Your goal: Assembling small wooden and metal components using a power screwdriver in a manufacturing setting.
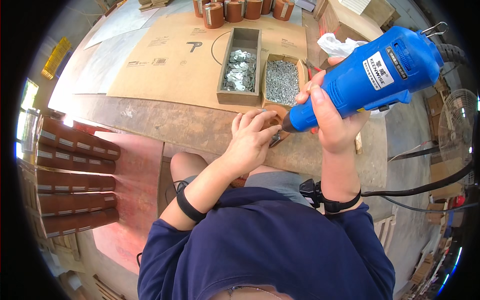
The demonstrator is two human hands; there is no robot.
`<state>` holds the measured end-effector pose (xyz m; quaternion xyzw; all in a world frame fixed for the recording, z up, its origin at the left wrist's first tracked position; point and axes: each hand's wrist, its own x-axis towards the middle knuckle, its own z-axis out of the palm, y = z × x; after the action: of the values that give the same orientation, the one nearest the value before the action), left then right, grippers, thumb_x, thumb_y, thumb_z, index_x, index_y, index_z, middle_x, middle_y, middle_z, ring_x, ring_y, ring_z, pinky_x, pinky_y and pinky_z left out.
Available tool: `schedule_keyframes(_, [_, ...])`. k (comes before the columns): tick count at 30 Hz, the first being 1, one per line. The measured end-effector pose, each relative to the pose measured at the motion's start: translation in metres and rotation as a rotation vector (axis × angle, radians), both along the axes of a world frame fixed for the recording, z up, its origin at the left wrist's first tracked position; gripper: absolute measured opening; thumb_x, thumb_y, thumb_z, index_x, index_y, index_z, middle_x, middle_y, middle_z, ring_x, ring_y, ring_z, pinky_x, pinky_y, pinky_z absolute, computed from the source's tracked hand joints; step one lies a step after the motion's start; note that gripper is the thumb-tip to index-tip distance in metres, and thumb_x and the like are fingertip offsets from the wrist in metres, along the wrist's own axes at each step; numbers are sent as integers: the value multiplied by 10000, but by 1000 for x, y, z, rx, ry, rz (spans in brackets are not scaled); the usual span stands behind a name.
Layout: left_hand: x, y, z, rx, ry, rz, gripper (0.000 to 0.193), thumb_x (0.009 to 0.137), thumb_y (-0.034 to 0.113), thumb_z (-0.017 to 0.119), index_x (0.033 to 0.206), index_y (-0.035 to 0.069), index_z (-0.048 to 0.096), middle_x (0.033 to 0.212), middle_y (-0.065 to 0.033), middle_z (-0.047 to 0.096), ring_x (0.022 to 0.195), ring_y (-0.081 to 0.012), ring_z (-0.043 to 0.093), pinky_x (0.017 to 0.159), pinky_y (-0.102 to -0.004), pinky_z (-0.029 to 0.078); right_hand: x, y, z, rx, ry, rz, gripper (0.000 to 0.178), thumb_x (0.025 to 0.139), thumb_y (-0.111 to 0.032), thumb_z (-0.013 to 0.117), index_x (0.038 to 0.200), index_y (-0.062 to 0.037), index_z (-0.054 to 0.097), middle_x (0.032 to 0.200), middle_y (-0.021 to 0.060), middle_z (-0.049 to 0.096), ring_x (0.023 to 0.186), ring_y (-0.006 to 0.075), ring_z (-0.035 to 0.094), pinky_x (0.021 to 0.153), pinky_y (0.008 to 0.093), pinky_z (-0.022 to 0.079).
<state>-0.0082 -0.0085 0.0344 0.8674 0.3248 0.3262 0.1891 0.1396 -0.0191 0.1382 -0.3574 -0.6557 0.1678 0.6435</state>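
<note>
The right hand (pixel 332 117) is clamped round the rigid, fairly heavy blue electric screwdriver (pixel 367 80) at mid-body, while the left hand (pixel 252 137), fingers closed, pins the small brown workpiece (pixel 276 120) at the table (pixel 190 125) edge.

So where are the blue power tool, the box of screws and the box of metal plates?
Blue power tool (pixel 370 80), head view, on its body.
Box of screws (pixel 282 82), head view, on the screw pile.
Box of metal plates (pixel 240 70), head view, on the plates.
</note>
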Motion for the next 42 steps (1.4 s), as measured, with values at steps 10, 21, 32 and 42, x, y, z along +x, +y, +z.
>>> schedule_keyframes(10, [1, -1, 5, -18, 26, -1, 362, 702, 178, 613, 1052, 100, 561, 1217, -83, 415, 1145, -301, 333, 937, -541, 209, -3, 4, -2, -47, 104, 79, 371, 755, 48, 518, 1098, 10, 381, 745, 85, 533, 650, 158, 555, 611, 289, 472])
schedule_keyframes(21, [12, 5, -8, -17, -14, 111, 479, 554, 263, 742, 950, 87, 537, 1243, -176, 334, 1154, -381, 301, 935, -503, 230, -12, 15, -3, -127, 94, 41, 324, 745, 43, 535, 1041, 25, 407, 731, 79, 533, 615, 152, 556, 585, 289, 468])
schedule_keyframes(32, [16, 9, -17, -71, -137, 55, 410, 541, 162, 759, 867, 68, 529, 1224, -224, 352, 1096, -396, 380, 905, -440, 325, -10, 22, -5, -108, 130, 19, 261, 749, 17, 543, 986, 23, 435, 725, 78, 525, 596, 148, 550, 560, 279, 465])
schedule_keyframes(42, [17, 8, -19, -260, -213, 28, 409, 541, 115, 760, 863, 29, 523, 1226, -262, 337, 1062, -421, 424, 861, -419, 404, -12, 23, -7, -103, 138, 0, 256, 741, 21, 545, 976, 22, 443, 727, 74, 523, 583, 145, 548, 552, 273, 464])
